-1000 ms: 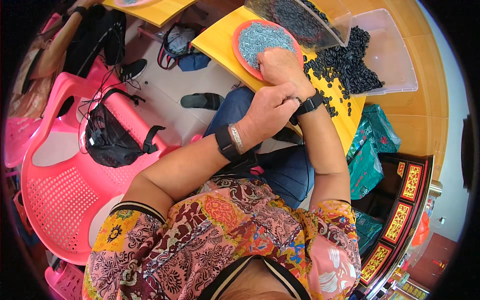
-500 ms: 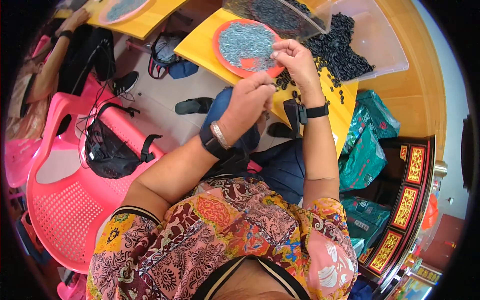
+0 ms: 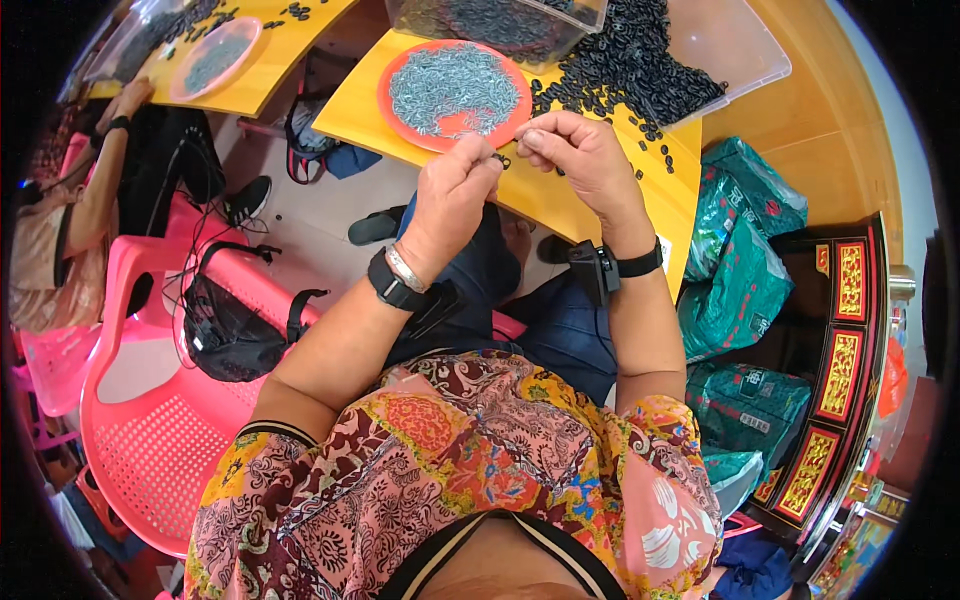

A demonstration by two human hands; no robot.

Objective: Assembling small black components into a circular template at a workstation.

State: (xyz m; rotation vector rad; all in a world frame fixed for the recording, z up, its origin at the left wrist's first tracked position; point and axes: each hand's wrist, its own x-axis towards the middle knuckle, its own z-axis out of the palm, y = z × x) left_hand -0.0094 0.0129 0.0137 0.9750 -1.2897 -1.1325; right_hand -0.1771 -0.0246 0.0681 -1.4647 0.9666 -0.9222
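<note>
A round orange-red plate holds a heap of small silvery metal pieces, which look like screws. Just below its near rim, my left hand is closed in a pinch, and a small black plastic piece pokes out at its fingertips. My right hand is close beside it on the right, thumb and forefinger pressed together. What it pinches, if anything, is too small to make out. The fingertips of both hands are a short gap apart, over the front edge of the yellow table.
Many black plastic pieces spill from a clear tub lying at the right. Another clear bin stands behind the plate. Green bags stand right of my legs; a pink chair is at left. Another person's arm reaches a second table.
My right hand has left the plate's right rim and come down toward my left hand. The left hand keeps its pinch on the black piece. The whole view has shifted slightly.
</note>
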